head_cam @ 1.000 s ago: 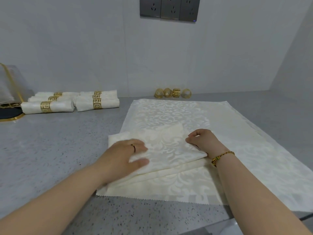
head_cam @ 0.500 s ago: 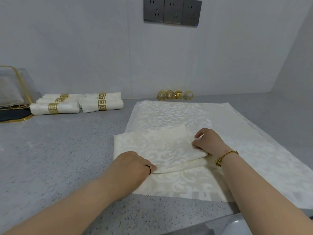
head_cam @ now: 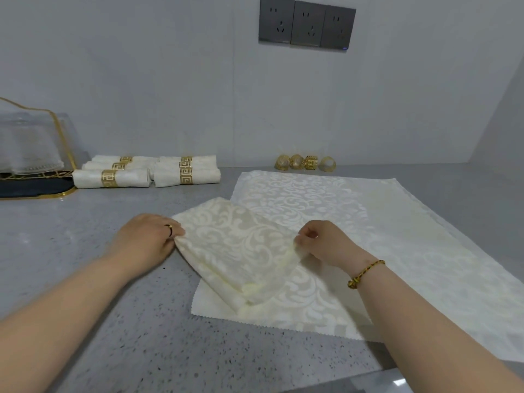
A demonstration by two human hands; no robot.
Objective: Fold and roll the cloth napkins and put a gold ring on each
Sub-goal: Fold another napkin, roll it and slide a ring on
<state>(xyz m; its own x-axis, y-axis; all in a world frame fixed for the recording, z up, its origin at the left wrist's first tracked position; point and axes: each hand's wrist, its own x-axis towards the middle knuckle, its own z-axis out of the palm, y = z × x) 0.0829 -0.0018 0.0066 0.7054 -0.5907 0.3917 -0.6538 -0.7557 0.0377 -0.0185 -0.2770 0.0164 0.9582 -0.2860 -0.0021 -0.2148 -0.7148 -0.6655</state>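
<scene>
The folded cream damask cloth napkin (head_cam: 238, 251) is lying askew, partly on the grey speckled desk (head_cam: 85, 265) and partly on a flat cream patterned cloth (head_cam: 382, 222). Its left edge is pinched by the left hand (head_cam: 147, 239) and its right edge by the right hand (head_cam: 320, 245). If one pinch is eased too soon, the stacked layers could be slid apart. A lopsided roll would then likely be produced, too bulky for the small gold metal rings (head_cam: 311, 163) by the wall.
</scene>
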